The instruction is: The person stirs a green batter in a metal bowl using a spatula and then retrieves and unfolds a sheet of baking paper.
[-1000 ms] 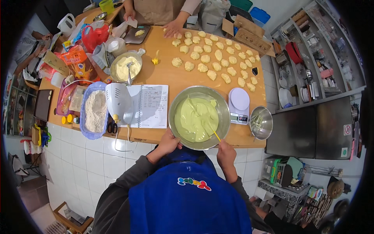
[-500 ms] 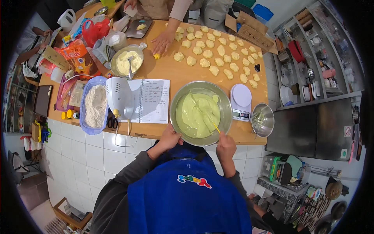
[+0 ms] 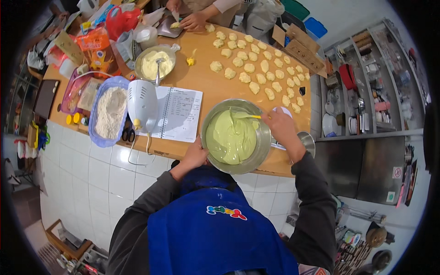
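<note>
A wide steel mixing bowl (image 3: pixel 264 147) at the table's front edge holds thick, glossy green batter (image 3: pixel 231 140). My left hand (image 3: pixel 196 154) is closed on the bowl's left rim. In my right hand (image 3: pixel 280 127), above the bowl's right side, is a yellow-handled spatula (image 3: pixel 250 116). Its head lies in the batter near the far rim, coated and partly hidden. Beneath my right hand and wrist, a white kitchen scale (image 3: pixel 285 111) is mostly covered. Just right of my wrist stands a smaller steel bowl (image 3: pixel 308 142), partly hidden by my arm.
Left of the bowl lie an open notebook (image 3: pixel 183 114), a white hand mixer (image 3: pixel 141 103) and a purple tub of flour (image 3: pixel 98 137). Behind them stands a bowl of cream-coloured mix (image 3: pixel 170 68). Several dough pieces (image 3: pixel 249 68) cover the far right. Another person's hands (image 3: pixel 192 20) work at the far edge.
My right hand has swung away from me and right, sweeping the spatula from the bowl's near side to its far side. The other person's hand has drawn back from the tabletop.
</note>
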`<move>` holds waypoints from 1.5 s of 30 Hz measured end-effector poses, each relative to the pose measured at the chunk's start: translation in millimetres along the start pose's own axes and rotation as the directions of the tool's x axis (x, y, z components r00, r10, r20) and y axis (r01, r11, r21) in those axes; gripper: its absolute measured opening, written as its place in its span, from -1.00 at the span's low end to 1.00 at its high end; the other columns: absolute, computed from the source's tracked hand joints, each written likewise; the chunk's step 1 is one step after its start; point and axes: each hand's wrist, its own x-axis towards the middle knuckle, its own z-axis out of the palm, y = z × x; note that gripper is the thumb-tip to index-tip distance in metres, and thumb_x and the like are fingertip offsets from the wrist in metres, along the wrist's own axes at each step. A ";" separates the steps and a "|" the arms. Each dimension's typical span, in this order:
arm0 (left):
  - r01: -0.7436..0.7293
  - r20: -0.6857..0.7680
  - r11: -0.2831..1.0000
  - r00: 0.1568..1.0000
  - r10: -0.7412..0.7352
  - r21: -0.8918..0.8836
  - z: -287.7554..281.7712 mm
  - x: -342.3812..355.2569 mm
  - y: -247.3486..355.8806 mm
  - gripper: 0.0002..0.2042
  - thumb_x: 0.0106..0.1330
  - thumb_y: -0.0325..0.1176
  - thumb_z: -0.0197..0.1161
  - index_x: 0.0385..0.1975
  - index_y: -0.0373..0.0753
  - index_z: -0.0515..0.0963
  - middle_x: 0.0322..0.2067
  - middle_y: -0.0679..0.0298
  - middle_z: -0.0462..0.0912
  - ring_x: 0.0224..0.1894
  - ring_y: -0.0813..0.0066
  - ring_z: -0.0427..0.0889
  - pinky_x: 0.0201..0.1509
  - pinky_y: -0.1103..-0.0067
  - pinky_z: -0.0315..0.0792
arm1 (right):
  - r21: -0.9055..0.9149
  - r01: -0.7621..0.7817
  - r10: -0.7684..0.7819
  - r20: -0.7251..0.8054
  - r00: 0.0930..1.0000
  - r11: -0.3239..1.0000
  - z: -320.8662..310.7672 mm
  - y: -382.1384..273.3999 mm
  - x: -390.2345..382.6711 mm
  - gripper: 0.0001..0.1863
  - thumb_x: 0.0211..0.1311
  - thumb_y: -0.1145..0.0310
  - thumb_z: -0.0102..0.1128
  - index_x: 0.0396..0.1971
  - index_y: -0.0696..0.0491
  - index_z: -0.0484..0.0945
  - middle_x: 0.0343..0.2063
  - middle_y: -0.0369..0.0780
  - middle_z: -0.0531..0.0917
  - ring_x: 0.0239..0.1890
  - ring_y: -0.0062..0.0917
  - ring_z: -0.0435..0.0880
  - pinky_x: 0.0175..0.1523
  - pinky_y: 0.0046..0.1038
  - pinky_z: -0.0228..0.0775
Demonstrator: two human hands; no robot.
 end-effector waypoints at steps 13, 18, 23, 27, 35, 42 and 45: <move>-0.054 -0.111 0.992 0.993 0.041 -0.114 4.5 -4.1 -1.8 -0.42 0.21 -0.42 -0.03 0.24 -0.25 -0.02 -0.45 0.13 0.54 -0.73 0.56 0.42 -0.71 0.64 0.34 | -0.046 0.014 -0.001 0.264 0.964 0.999 18.3 43.3 -30.3 -0.80 -0.06 0.42 0.01 -0.39 -0.06 0.54 -0.62 -0.24 0.46 -0.44 -0.37 0.48 -0.40 -0.35 0.36; -0.049 -0.139 0.991 0.990 0.031 -0.125 7.4 -4.0 0.8 -0.49 0.06 -0.52 -0.11 0.12 -0.31 0.15 -0.54 0.03 0.54 -0.72 0.34 0.51 -0.65 0.48 0.41 | 0.026 -0.048 0.039 0.273 0.961 0.999 -3.6 23.3 -48.8 -0.77 -0.13 0.41 0.07 -0.36 -0.05 0.54 -0.60 -0.24 0.45 -0.39 -0.36 0.47 -0.40 -0.33 0.35; -0.112 -0.141 0.992 0.985 0.102 -0.066 6.6 11.5 -21.6 -0.48 0.12 -0.50 -0.09 0.16 -0.29 0.11 -0.51 0.09 0.54 -0.73 0.43 0.48 -0.68 0.55 0.38 | 0.017 0.014 -0.015 0.032 0.999 1.000 -5.8 20.7 -10.2 -0.75 -0.08 0.46 0.00 -0.34 -0.04 0.56 -0.60 -0.23 0.48 -0.41 -0.34 0.47 -0.42 -0.36 0.35; -0.024 -0.079 0.996 0.997 0.018 -0.082 5.1 0.7 -0.2 -0.50 0.20 -0.46 -0.05 0.19 -0.28 0.09 -0.43 0.16 0.54 -0.74 0.61 0.41 -0.72 0.66 0.33 | -0.059 0.066 -0.065 0.015 0.998 0.996 3.0 27.3 9.6 -0.79 -0.10 0.45 0.03 -0.41 -0.03 0.57 -0.61 -0.23 0.47 -0.44 -0.35 0.48 -0.44 -0.37 0.35; -0.052 -0.138 0.980 0.990 0.026 -0.192 9.6 -4.1 -0.5 -0.45 0.07 -0.58 -0.13 0.16 -0.29 0.12 -0.46 0.02 0.54 -0.76 0.42 0.47 -0.73 0.54 0.39 | -0.113 -0.002 0.024 0.192 0.981 0.994 4.7 39.8 -28.6 -0.89 -0.06 0.43 0.00 -0.49 -0.01 0.49 -0.65 -0.24 0.46 -0.46 -0.37 0.49 -0.48 -0.34 0.34; -0.030 -0.131 0.957 0.991 -0.008 -0.287 15.5 -7.6 9.1 -0.50 0.08 -0.60 -0.10 0.13 -0.31 0.16 -0.43 0.08 0.55 -0.79 0.52 0.44 -0.76 0.61 0.35 | -0.008 -0.299 0.266 0.481 0.836 0.954 6.1 3.2 -85.0 -0.86 -0.02 0.43 -0.05 -0.44 0.03 0.49 -0.61 -0.11 0.56 -0.51 -0.19 0.56 -0.44 -0.22 0.37; -0.039 -0.122 0.953 0.993 0.002 -0.301 16.4 -5.8 5.6 -0.50 0.09 -0.59 -0.09 0.13 -0.30 0.16 -0.42 0.11 0.55 -0.78 0.55 0.43 -0.76 0.63 0.34 | 0.077 -0.378 0.272 0.568 0.777 0.923 -6.5 -21.9 -91.3 -0.87 -0.04 0.46 -0.04 -0.50 0.10 0.50 -0.58 -0.05 0.57 -0.48 -0.16 0.58 -0.42 -0.19 0.38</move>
